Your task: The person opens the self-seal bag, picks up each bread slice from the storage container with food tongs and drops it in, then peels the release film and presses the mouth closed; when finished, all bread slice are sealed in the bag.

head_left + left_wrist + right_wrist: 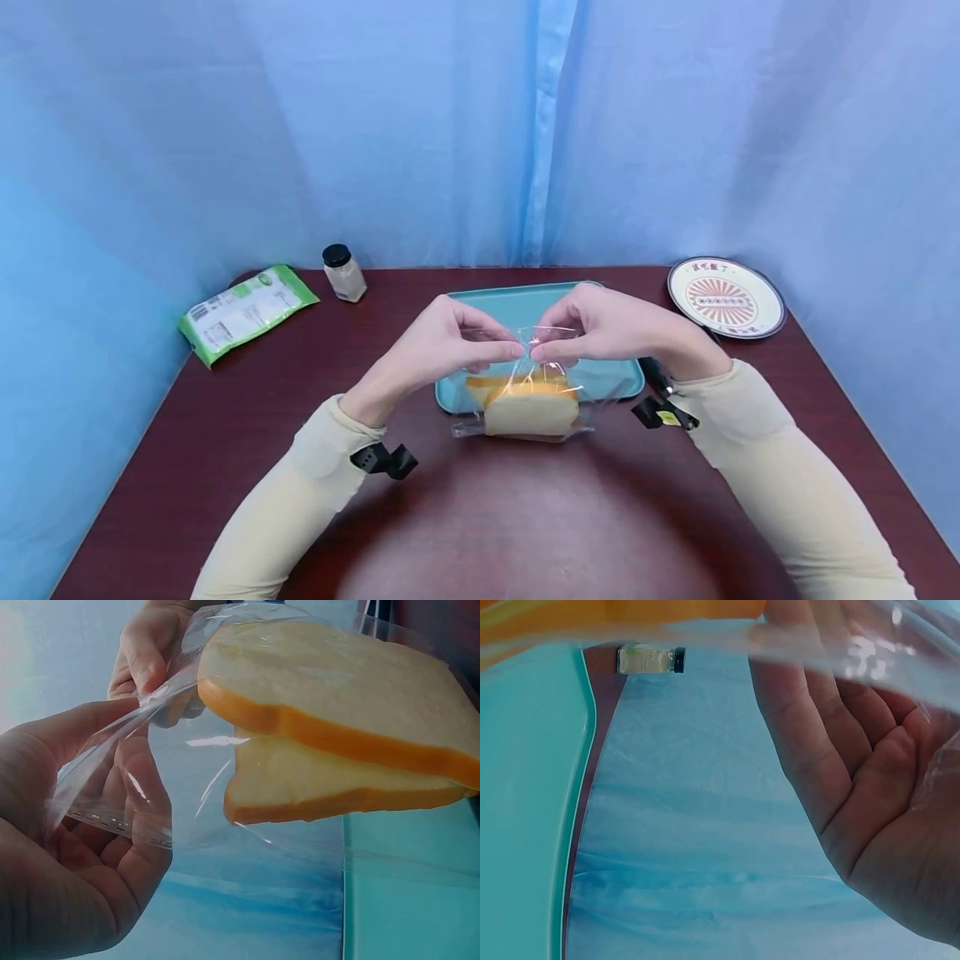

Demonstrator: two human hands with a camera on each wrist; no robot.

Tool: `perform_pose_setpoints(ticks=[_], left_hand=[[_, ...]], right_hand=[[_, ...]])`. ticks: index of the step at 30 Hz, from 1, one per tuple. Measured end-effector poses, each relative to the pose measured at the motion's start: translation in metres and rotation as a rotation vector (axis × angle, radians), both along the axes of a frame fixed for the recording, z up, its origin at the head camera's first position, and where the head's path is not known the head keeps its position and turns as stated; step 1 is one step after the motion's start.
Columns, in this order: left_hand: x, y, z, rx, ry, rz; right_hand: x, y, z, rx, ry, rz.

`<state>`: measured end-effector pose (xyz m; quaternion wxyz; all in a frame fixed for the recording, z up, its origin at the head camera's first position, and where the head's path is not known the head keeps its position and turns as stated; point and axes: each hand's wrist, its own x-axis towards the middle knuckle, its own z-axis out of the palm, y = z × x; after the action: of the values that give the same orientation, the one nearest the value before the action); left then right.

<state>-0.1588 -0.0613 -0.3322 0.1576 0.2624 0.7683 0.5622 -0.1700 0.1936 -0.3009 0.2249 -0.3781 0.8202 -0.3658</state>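
Observation:
Bread slices [531, 414], pale with orange-brown crusts, sit inside a clear plastic bag [525, 360] near the front edge of a teal tray [517, 306]. My left hand [459, 337] pinches the upper part of the bag between thumb and fingers. Close beside it, my right hand [603, 327] pinches the same part, the two thumb tips nearly meeting. In the left wrist view two slices [337, 682] lean apart at an angle within the film. The right wrist view has the film blurred across the curled fingers [802, 727].
On the left lie a green-and-white packet [251, 312] and a black-lidded jar [345, 273]. A round patterned plate [726, 297] rests at the back right. A black-handled item [656, 377], partly hidden, lies by the tray's right edge. Blue curtains [390, 133] surround the dark red table [247, 417].

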Motion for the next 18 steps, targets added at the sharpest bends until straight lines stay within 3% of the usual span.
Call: perform_pose_setpoints(ticks=[11,18], left_hand=[[0.0024,0.0041,-0.0022,0.035,-0.01,-0.009],[0.0011,-0.002,-0.0015,-0.016,0.068,-0.012]], right_hand=[[0.0013,0.0041,-0.0036,-0.029,-0.039,-0.009],[-0.003,0.0008,0.0007,-0.003,-0.01,0.024]])
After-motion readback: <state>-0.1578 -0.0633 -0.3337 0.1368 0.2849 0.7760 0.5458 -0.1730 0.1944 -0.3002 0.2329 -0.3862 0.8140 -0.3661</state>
